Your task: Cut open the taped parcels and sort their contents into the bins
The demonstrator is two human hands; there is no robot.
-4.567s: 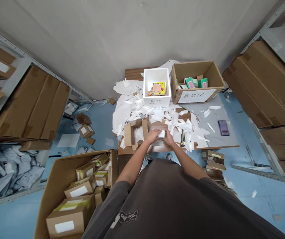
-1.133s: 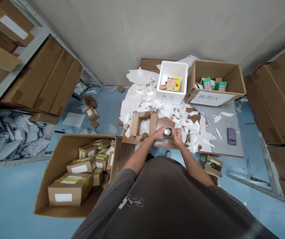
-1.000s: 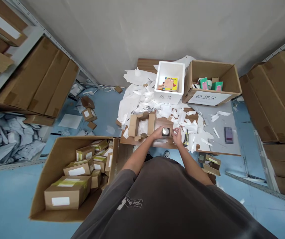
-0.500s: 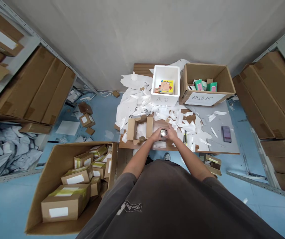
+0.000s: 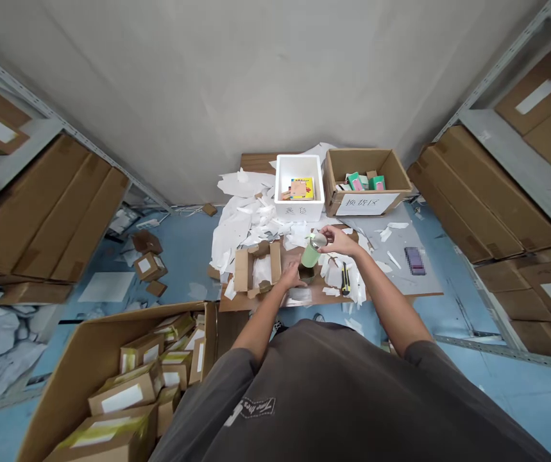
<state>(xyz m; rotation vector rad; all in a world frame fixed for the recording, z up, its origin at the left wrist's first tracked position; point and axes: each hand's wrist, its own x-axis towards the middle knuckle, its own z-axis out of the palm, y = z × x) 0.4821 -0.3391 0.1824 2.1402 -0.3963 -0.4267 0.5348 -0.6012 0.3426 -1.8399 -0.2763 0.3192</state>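
My right hand (image 5: 337, 241) grips a light green cup (image 5: 310, 256) by its silver top end. The cup is tilted, its lower end at the mouth of a small open box (image 5: 306, 276). My left hand (image 5: 291, 274) is closed on the left side of this box, whose inside looks dark. Just left of it stands an opened cardboard carton (image 5: 243, 269) with white padding inside. A yellow and black utility knife (image 5: 346, 280) lies on the table to the right of the small box.
Torn white paper (image 5: 237, 221) covers much of the table. Behind stand a white foam box (image 5: 299, 210) and a cardboard box (image 5: 369, 204), both holding small packages. A phone-like item (image 5: 415, 261) lies at right. A large carton of parcels (image 5: 211, 340) stands at left, near my arm.
My right hand has risen with the cup, so its green body now shows above the small box. My left hand has stayed low at the box. The camera view has shifted.
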